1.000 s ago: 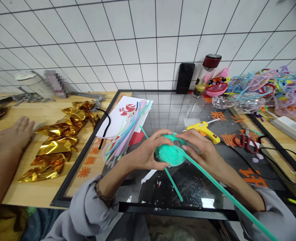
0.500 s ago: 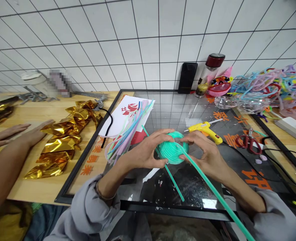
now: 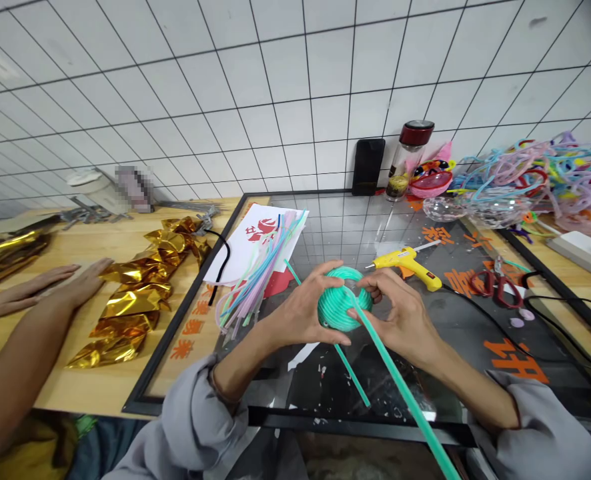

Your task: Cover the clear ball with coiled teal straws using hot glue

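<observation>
My left hand (image 3: 311, 310) is wrapped round the left side of a green coiled bowl (image 3: 339, 312) made of ridged pipe cleaner. The bowl is held tilted above the dark glass tabletop. At its right rim my right hand (image 3: 398, 308) pinches the loose end of a long green pipe cleaner (image 3: 400, 380), which runs from the bowl toward the lower right. Another green strip (image 3: 354, 377) lies beneath the bowl on the glass. Behind my right hand rests a yellow hot glue gun (image 3: 405, 264).
A bundle of pastel pipe cleaners (image 3: 265, 267) lies on white paper (image 3: 235, 247). Red-handled scissors (image 3: 498, 288), a black phone (image 3: 368, 167), a lidded glass bottle (image 3: 409, 160) and tangled pipe cleaners (image 3: 540, 173) stand around. At left, another person's hands (image 3: 55, 287) rest near gold foil (image 3: 140, 293).
My right fingers have shifted along the bowl's rim, and my left hand has altered its hold slightly. The long pipe cleaner's free length has swung leftward. The camera view has tilted a little.
</observation>
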{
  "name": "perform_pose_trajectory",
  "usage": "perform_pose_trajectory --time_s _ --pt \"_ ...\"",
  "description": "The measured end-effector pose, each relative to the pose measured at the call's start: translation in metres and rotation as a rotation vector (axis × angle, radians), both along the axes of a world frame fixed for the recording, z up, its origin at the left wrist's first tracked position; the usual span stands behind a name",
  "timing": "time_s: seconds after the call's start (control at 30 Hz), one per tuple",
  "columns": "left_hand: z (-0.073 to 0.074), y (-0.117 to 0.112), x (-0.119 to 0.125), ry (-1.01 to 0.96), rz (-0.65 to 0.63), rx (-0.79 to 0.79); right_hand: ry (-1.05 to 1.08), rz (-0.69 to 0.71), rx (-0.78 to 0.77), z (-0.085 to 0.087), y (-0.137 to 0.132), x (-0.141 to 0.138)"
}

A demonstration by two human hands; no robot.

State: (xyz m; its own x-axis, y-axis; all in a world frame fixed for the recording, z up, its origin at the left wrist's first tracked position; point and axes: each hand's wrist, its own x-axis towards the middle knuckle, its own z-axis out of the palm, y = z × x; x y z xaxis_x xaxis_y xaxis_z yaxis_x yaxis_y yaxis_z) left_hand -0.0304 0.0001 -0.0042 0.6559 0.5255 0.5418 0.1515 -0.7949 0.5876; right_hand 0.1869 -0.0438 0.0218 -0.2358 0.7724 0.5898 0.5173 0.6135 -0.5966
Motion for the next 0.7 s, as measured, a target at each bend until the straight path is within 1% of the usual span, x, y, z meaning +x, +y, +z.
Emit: perform_pose_trajectory --time_s 0.13,0.27,0.37,0.5,0.63,0.7 --pt "-0.005 0.001 0.004 -0.034 0.041 0.029 0.010 0.005 0.014 -0.003 0.001 0.000" --pt "-0.004 0.004 0.006 -0.067 0.056 -0.052 0.004 0.017 0.107 0.000 -0.001 -0.001" --pt "-0.001 0.006 0.007 -0.067 0.057 -0.108 -0.047 -0.040 0.202 0.004 -0.003 -0.005" --pt "0.000 0.006 0.009 -0.078 0.067 -0.109 -0.133 -0.138 0.296 0.009 -0.004 -0.014" --pt "0.000 0.007 0.012 -0.072 0.060 -0.084 -0.119 -0.195 0.303 0.013 -0.004 -0.018" --pt "0.000 0.008 0.013 -0.079 0.052 -0.062 -0.100 -0.198 0.282 0.014 -0.004 -0.019"
